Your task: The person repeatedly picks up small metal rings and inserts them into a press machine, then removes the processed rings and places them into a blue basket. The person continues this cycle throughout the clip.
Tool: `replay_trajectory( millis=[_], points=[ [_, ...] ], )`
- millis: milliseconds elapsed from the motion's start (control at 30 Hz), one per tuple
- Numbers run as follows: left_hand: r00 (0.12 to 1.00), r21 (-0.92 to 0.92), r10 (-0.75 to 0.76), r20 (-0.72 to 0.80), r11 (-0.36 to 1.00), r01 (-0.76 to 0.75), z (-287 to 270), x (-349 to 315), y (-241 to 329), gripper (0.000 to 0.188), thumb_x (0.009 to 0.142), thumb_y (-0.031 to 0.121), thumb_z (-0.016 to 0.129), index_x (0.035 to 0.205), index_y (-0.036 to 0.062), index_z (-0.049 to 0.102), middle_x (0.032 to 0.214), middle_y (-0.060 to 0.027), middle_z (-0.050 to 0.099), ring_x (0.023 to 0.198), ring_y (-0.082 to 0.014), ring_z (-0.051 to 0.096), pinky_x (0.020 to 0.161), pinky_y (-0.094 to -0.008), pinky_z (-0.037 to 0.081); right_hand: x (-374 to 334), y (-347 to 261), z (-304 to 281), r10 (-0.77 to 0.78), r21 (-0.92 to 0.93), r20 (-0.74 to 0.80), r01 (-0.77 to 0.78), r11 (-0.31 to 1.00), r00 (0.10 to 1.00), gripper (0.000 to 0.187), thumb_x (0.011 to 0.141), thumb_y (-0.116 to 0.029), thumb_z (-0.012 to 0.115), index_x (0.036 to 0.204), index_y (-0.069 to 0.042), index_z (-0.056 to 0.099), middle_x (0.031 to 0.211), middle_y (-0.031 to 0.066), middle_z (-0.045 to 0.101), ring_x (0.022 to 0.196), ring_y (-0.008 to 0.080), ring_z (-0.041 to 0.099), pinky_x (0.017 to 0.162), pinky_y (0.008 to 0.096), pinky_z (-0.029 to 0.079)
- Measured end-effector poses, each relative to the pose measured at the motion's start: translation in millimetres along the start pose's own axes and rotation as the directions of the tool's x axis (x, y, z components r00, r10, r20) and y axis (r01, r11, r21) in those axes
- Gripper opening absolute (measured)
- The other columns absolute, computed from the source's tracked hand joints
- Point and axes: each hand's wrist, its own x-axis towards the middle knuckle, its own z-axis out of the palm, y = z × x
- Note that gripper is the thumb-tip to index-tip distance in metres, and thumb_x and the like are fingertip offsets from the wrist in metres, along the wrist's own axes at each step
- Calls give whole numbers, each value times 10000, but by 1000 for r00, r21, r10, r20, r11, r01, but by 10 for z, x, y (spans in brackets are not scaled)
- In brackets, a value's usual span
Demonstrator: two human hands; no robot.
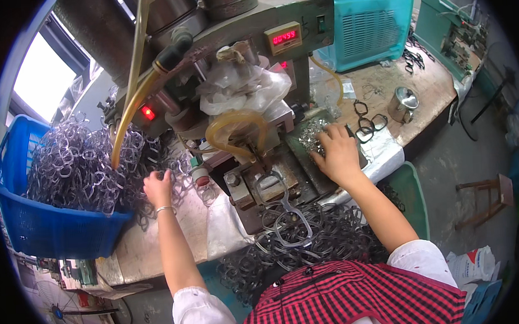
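Observation:
At the press machine (255, 185) in front of me, a translucent grey eyeglass frame (297, 221) sits with one rim at the metal fixture and the other hanging toward me. My right hand (338, 155) reaches over a dark tray of small shiny metal pieces (311, 135), fingers apart and fingertips among the pieces. To the left, my left hand (158, 189) has its fingers curled beside loose eyeglass frames spilling from a large heap (80, 170). What lies between those fingers is too small to make out. Many darker frames (326, 231) are piled below the fixture, against my apron.
A blue basket (60, 228) holds the left heap. Yellow tubes (131, 104) and a crumpled plastic bag (241, 84) hang at the machine. Rightward are a metal cup (404, 102), a few black frames (369, 125), a turquoise crate (369, 30), a green tub (414, 196) and a wooden stool (495, 192).

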Motion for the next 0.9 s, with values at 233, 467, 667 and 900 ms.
replay_trajectory(
  millis=[233,467,667,900],
  points=[
    [972,-186,191,-138,959,-215,512,-913,-293,263,934,291,651,943,31,690,1211,-208,619,1072,-404,563,926,-464,461,-241,148,15,65,184,-45,-56,981,997,98,752,-82,736,833,-55,690,923,101,660,999,313,624,811,423,508],
    [953,-414,257,-159,859,-301,-363,-1607,-265,206,1020,164,514,1059,-7,622,1107,-184,659,947,-360,602,849,-413,485,-300,136,40,617,803,246,-514,303,748,154,900,-85,719,1024,2,743,944,34,734,857,87,640,792,225,486],
    [976,-972,-197,95,192,133,-786,-1576,235,251,1083,277,440,952,84,534,812,-15,608,627,-124,576,539,-229,461,22,-257,52,446,834,422,-531,151,789,151,864,-58,723,1004,-1,738,942,45,732,872,109,653,806,245,495],
    [737,-821,360,-571,-240,-518,-1995,-1594,1398,125,1046,98,428,1127,30,495,1060,-175,580,874,-192,573,650,-317,561,147,-952,-233,193,926,296,-331,184,935,293,821,-6,709,1104,5,631,907,70,695,887,150,660,830,279,495]
  ],
)
